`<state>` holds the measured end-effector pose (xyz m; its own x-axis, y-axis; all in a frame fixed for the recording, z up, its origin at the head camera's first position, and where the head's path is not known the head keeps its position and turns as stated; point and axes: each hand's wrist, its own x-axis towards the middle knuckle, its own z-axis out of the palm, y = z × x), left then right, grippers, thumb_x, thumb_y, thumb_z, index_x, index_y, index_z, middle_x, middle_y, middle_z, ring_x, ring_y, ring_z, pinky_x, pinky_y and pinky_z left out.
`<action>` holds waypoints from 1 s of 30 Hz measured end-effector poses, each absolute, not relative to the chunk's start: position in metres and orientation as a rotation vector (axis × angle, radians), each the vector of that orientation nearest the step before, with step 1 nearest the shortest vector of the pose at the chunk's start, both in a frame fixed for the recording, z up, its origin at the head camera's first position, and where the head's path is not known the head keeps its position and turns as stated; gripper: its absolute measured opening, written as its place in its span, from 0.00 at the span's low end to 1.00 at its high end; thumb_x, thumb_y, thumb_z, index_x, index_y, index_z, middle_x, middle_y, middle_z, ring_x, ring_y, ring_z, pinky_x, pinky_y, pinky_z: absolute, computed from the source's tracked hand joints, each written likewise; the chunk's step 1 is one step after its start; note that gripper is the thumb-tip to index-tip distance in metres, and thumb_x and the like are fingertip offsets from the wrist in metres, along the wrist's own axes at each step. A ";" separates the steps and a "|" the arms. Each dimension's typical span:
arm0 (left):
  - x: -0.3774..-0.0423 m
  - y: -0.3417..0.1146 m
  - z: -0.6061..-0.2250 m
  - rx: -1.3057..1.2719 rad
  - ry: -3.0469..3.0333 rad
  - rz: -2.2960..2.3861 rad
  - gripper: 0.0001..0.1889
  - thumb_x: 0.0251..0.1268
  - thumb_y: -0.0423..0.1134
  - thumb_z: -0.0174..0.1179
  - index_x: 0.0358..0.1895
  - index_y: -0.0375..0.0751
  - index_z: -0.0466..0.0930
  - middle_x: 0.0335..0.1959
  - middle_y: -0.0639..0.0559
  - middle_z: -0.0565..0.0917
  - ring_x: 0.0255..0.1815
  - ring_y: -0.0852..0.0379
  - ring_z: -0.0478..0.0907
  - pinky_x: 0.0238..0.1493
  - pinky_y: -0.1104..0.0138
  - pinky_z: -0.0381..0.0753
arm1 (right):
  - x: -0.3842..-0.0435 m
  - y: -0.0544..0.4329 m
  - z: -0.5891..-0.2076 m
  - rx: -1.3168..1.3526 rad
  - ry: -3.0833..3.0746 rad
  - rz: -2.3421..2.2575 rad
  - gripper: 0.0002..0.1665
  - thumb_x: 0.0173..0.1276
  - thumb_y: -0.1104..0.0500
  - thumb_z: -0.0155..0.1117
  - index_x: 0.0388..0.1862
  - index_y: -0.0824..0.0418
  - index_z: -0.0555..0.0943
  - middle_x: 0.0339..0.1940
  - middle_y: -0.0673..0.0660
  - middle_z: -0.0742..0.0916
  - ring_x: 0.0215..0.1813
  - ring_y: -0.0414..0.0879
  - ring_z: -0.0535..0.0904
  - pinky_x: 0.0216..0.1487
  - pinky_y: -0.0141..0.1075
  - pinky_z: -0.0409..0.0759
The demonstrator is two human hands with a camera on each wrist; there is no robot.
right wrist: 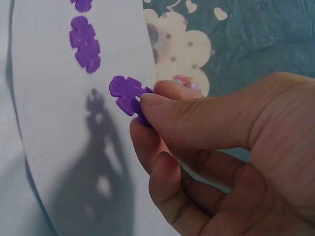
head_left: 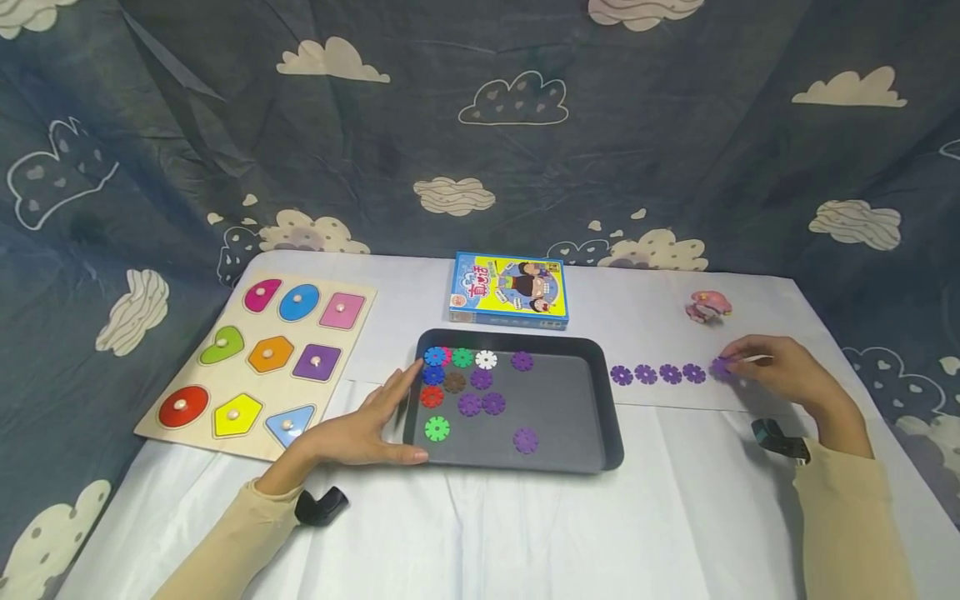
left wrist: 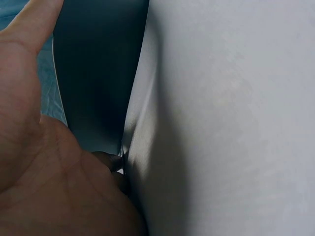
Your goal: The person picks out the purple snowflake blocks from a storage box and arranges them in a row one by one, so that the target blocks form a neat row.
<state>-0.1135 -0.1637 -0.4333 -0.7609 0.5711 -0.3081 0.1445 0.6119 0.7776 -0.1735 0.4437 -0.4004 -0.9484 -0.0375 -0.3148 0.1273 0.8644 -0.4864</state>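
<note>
Counts. Purple discs [head_left: 526,440]: 10. Other-coloured discs [head_left: 437,429]: 8. Tray [head_left: 566,404]: 1. Board [head_left: 225,379]: 1. Board pieces [head_left: 271,354]: 9. Box [head_left: 508,290]: 1. Figurine [head_left: 708,306]: 1. Hands [head_left: 356,433]: 2.

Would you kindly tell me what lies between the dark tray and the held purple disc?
In the head view, a row of four purple discs lies on the white sheet between the tray and the held disc.

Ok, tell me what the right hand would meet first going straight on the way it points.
The right hand, pinching a purple, notched plastic disc, would probably meet the nearest matching disc lying ahead; it looks raised, so it might pass above.
</note>
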 end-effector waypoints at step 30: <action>-0.113 -0.163 -0.433 0.562 2.294 1.058 0.64 0.53 0.62 0.72 0.80 0.72 0.26 0.84 0.47 0.32 0.83 0.41 0.26 0.75 0.31 0.41 | -0.181 0.437 -0.419 0.088 2.723 -0.691 0.21 0.72 0.59 0.62 0.59 0.69 0.77 0.58 0.74 0.80 0.61 0.74 0.72 0.62 0.68 0.71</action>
